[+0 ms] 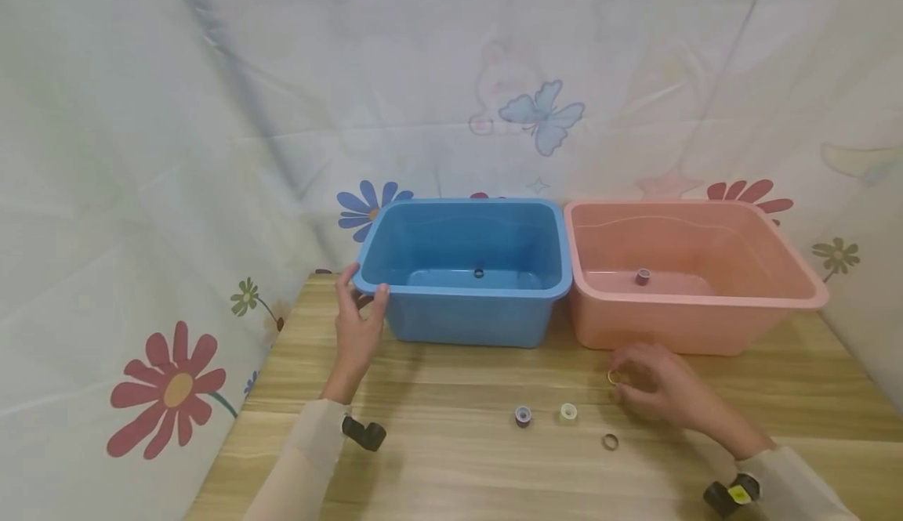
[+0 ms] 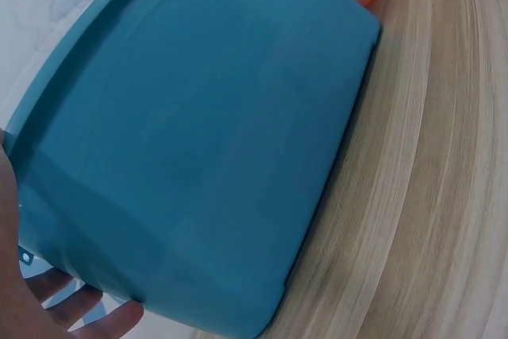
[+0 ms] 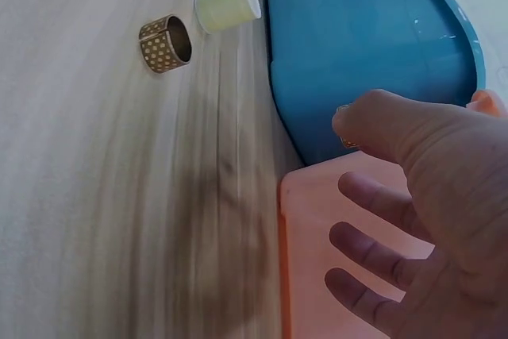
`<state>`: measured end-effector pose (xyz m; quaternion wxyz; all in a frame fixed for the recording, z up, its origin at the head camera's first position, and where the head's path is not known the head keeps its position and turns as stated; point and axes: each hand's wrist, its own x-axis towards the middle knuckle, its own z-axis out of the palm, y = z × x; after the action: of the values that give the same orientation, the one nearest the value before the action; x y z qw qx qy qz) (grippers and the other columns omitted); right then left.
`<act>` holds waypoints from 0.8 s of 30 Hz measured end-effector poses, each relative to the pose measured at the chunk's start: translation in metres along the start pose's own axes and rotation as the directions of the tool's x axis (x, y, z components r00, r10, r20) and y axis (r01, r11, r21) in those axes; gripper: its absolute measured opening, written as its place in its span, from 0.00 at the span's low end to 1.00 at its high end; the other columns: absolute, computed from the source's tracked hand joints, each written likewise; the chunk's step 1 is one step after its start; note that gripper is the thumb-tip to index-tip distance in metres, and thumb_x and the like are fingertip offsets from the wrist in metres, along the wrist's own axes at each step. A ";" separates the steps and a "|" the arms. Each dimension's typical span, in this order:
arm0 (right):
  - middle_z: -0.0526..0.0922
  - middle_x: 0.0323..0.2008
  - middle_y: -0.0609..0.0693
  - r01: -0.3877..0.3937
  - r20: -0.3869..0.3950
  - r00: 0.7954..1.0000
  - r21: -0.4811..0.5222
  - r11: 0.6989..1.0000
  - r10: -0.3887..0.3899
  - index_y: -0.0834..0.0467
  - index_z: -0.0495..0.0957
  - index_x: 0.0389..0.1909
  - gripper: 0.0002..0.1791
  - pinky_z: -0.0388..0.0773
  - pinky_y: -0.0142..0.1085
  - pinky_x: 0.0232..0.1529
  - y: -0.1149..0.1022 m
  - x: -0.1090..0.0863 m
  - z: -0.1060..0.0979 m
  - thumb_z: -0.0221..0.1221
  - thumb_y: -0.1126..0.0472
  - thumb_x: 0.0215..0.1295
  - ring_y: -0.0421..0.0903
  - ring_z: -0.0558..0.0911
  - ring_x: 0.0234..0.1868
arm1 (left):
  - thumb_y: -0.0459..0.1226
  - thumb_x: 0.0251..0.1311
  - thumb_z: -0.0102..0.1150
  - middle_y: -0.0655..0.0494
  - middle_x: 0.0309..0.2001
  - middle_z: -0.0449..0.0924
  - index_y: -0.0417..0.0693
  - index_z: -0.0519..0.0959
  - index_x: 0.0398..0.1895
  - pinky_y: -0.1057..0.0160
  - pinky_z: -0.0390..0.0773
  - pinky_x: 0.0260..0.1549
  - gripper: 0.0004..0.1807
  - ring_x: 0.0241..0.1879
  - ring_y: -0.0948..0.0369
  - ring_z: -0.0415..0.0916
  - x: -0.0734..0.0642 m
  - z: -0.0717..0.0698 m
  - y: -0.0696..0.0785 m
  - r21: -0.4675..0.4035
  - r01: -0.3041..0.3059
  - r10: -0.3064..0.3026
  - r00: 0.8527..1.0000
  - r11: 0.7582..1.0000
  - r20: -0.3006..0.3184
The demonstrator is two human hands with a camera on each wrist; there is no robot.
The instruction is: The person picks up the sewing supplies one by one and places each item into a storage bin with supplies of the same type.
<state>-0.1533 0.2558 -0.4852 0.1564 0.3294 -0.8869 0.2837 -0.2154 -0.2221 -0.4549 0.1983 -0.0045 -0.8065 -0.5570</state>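
Observation:
My left hand (image 1: 358, 333) grips the near left corner of a blue plastic tub (image 1: 466, 317), thumb by the rim and fingers along the side. A small dark ring (image 1: 479, 273) lies inside that tub. Just before the pink tub (image 1: 656, 325), my right hand (image 1: 659, 388) pinches a bronze-coloured metal bushing (image 3: 347, 142) between thumb and a finger mostly hidden behind it; the other fingers are spread. On the table nearby lies a dimpled, split metal bushing (image 3: 166, 44). Close to it are a pale yellow thread spool (image 3: 228, 7) and a purple spool (image 1: 523, 417).
Both tubs stand side by side on the wood-grain table (image 1: 437, 458), against a printed cloth backdrop (image 1: 423, 74). Another purple spool (image 1: 643, 276) is inside the pink tub. A black wrist device (image 1: 363, 432) sits at the left cuff, and another (image 1: 731, 496) at the right.

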 end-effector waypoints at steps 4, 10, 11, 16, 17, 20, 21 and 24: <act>0.85 0.43 0.38 0.000 0.001 1.000 -0.015 1.000 0.000 0.50 0.83 0.43 0.21 0.77 0.43 0.49 -0.002 0.002 -0.003 0.78 0.64 0.49 0.42 0.81 0.47 | 0.52 0.75 0.54 0.37 0.72 0.65 0.60 0.51 0.79 0.37 0.77 0.55 0.36 0.64 0.41 0.71 -0.004 0.000 0.016 -0.017 0.018 -0.017 1.000 1.000 0.007; 0.86 0.44 0.41 0.047 0.004 0.999 -0.043 0.998 -0.047 0.51 0.83 0.43 0.20 0.78 0.45 0.47 -0.006 0.009 -0.010 0.77 0.64 0.49 0.43 0.81 0.46 | 0.46 0.76 0.55 0.33 0.72 0.64 0.52 0.51 0.79 0.36 0.77 0.54 0.36 0.64 0.39 0.71 -0.007 -0.001 0.025 -0.033 0.019 -0.018 1.000 0.999 0.009; 0.86 0.44 0.41 0.051 0.006 0.999 -0.042 0.998 -0.051 0.50 0.83 0.43 0.20 0.78 0.45 0.47 -0.007 0.010 -0.012 0.77 0.64 0.49 0.42 0.81 0.46 | 0.46 0.76 0.55 0.34 0.72 0.64 0.53 0.51 0.80 0.36 0.77 0.54 0.36 0.64 0.39 0.71 -0.006 -0.001 0.022 -0.032 0.017 -0.017 1.000 0.999 0.006; 0.86 0.44 0.40 0.077 0.015 0.997 -0.019 0.997 -0.077 0.48 0.83 0.41 0.19 0.79 0.43 0.46 -0.013 0.016 -0.019 0.77 0.66 0.49 0.41 0.82 0.46 | 0.52 0.74 0.55 0.40 0.73 0.65 0.61 0.51 0.79 0.37 0.78 0.54 0.37 0.64 0.42 0.71 -0.001 0.001 0.004 -0.010 0.016 -0.016 1.000 1.000 -0.007; 0.86 0.44 0.40 0.079 0.017 0.997 -0.018 0.997 -0.079 0.49 0.83 0.41 0.19 0.79 0.43 0.46 -0.014 0.017 -0.021 0.77 0.66 0.49 0.41 0.82 0.46 | 0.53 0.74 0.55 0.41 0.73 0.65 0.62 0.51 0.79 0.37 0.78 0.54 0.37 0.64 0.43 0.72 0.000 0.001 0.003 -0.006 0.012 -0.012 1.000 1.000 -0.009; 0.85 0.45 0.38 0.082 0.024 0.996 -0.025 0.996 -0.081 0.48 0.83 0.41 0.19 0.79 0.43 0.47 -0.017 0.020 -0.025 0.77 0.65 0.49 0.41 0.82 0.46 | 0.55 0.73 0.55 0.43 0.73 0.65 0.64 0.52 0.79 0.37 0.78 0.53 0.37 0.64 0.44 0.72 -0.001 0.001 0.002 -0.003 0.002 -0.002 1.000 1.000 -0.012; 0.85 0.45 0.38 0.083 0.028 0.996 -0.027 0.996 -0.082 0.48 0.83 0.42 0.19 0.79 0.43 0.47 -0.017 0.022 -0.026 0.77 0.65 0.50 0.41 0.82 0.47 | 0.55 0.73 0.55 0.43 0.73 0.65 0.65 0.52 0.79 0.37 0.78 0.53 0.37 0.63 0.44 0.72 -0.001 0.001 0.002 -0.005 -0.003 0.003 1.000 1.000 -0.012; 0.84 0.45 0.37 0.096 0.046 0.994 -0.031 0.995 -0.095 0.47 0.83 0.42 0.18 0.79 0.42 0.48 -0.019 0.026 -0.030 0.76 0.64 0.51 0.41 0.82 0.47 | 0.56 0.73 0.55 0.43 0.73 0.65 0.65 0.52 0.79 0.37 0.78 0.52 0.37 0.63 0.44 0.72 -0.001 0.001 0.002 -0.004 -0.007 0.007 1.000 1.000 -0.016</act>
<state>-0.1567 0.2489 -0.4420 0.1555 0.3751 -0.8779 0.2539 -0.2143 -0.2197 -0.4538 0.2067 -0.0033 -0.8038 -0.5578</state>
